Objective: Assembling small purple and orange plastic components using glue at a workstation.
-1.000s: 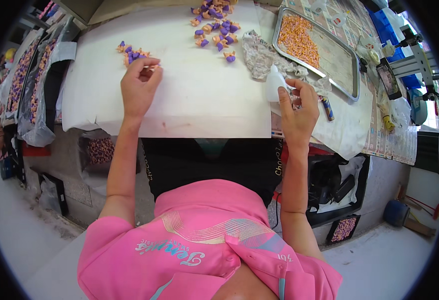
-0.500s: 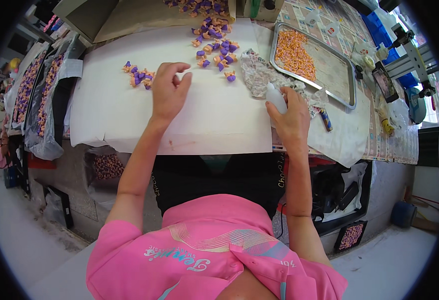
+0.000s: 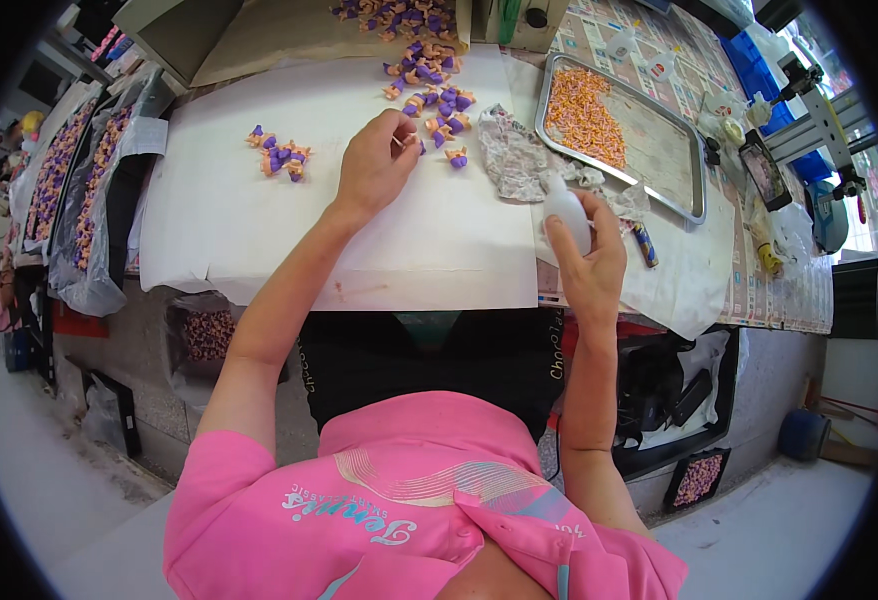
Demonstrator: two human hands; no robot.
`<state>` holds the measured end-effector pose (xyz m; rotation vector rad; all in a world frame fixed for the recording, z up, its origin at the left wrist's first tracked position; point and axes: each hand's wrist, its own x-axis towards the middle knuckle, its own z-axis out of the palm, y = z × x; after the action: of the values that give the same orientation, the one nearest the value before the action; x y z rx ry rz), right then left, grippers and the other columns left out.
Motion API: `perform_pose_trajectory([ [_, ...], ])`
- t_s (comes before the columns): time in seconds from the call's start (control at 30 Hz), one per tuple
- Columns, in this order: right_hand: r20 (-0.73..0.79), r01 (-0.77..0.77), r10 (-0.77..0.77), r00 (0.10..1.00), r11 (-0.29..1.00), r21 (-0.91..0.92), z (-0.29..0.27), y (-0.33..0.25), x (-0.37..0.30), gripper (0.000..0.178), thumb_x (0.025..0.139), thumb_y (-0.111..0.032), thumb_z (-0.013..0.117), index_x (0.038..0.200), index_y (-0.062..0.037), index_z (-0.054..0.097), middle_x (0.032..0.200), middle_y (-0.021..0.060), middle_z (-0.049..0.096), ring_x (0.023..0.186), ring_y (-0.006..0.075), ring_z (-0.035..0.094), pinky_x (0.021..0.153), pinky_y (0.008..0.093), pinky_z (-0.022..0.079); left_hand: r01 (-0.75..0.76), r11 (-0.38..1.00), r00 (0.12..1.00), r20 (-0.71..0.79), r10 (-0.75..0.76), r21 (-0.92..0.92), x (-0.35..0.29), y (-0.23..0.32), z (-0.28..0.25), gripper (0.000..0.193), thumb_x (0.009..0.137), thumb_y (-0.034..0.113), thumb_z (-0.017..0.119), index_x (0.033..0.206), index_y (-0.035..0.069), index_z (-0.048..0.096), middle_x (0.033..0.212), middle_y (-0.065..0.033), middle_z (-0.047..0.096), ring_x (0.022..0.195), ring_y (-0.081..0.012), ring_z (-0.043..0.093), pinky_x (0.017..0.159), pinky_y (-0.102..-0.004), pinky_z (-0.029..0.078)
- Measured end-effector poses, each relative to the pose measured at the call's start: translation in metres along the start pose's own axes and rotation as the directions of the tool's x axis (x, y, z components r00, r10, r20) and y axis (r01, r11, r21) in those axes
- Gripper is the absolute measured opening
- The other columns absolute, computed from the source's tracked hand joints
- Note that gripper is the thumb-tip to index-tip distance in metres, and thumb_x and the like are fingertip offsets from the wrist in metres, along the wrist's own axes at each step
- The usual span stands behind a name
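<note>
My left hand (image 3: 373, 168) is closed with its fingertips on a small purple and peach figure part (image 3: 414, 146), at the near edge of a loose pile of the same pieces (image 3: 425, 66). Most of that piece is covered by the fingers. In my right hand (image 3: 596, 250) is a small white squeeze bottle (image 3: 567, 218), held with its nozzle up, over the right side of the white sheet (image 3: 379, 240). A separate cluster of purple and peach parts (image 3: 281, 157) lies on the sheet left of my left hand.
Right of the sheet, a metal tray (image 3: 701, 180) holds many small orange and pink pieces. A crumpled cloth (image 3: 509, 155) lies beside it, and a dark blue tube (image 3: 645, 245) near my right hand. A phone (image 3: 765, 170) hangs on a metal stand. Filled trays (image 3: 99, 195) stand left.
My left hand has moved right and its fingers have closed on a figure part at the pile. The bottle has been lifted and drawn slightly nearer by my right hand.
</note>
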<state>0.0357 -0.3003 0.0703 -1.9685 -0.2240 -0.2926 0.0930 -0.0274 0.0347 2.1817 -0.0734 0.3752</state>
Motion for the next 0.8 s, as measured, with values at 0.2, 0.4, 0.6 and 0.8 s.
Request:
perform_pose_trajectory([
  [0.2,0.107,-0.203,0.181,0.978,0.943,0.263,0.006,-0.015,-0.027,0.039,0.083,-0.014,0.076,0.114,0.0012,0.059,0.097,0.0065,0.063,0.08,0.0111,0.06,0.07,0.0241,0.05,0.288,0.751,0.958,0.193,-0.214,-0.594,-0.06,0.033,0.008,0.021,0.086,-0.001,0.062,0.107,-0.003,0.059,0.092,-0.0034,0.06,0.08,-0.0087,0.06,0.075,-0.0228,0.051],
  [0.4,0.012,-0.089,0.09,0.996,0.938,0.334,0.027,-0.011,-0.047,0.033,0.081,-0.012,0.078,0.105,0.0014,0.061,0.098,0.0048,0.06,0.08,0.0095,0.058,0.067,0.0214,0.047,0.457,0.5,0.89,0.376,-0.259,-0.736,-0.106,0.032,0.025,0.02,0.087,0.0,0.063,0.106,-0.001,0.059,0.094,-0.0036,0.06,0.084,-0.0098,0.06,0.079,-0.0239,0.051],
  [0.6,-0.019,-0.017,0.022,1.0,0.965,0.261,0.037,-0.01,-0.056,0.03,0.08,-0.012,0.078,0.103,0.0013,0.063,0.098,0.0055,0.056,0.086,0.0132,0.057,0.071,0.0245,0.048,0.476,0.465,0.879,0.391,-0.273,-0.746,-0.113,0.024,0.023,0.017,0.088,0.0,0.063,0.104,-0.001,0.059,0.095,-0.0038,0.06,0.085,-0.0105,0.059,0.08,-0.0245,0.05],
  [0.8,-0.041,0.054,-0.047,0.998,0.982,0.183,0.045,-0.008,-0.058,0.03,0.08,-0.016,0.079,0.102,0.0004,0.065,0.095,0.0064,0.057,0.083,0.0148,0.057,0.068,0.0247,0.048,0.473,0.467,0.881,0.389,-0.27,-0.747,-0.115,0.018,0.022,0.018,0.088,0.0,0.064,0.104,-0.001,0.059,0.096,-0.0046,0.06,0.085,-0.0106,0.06,0.081,-0.0245,0.051],
])
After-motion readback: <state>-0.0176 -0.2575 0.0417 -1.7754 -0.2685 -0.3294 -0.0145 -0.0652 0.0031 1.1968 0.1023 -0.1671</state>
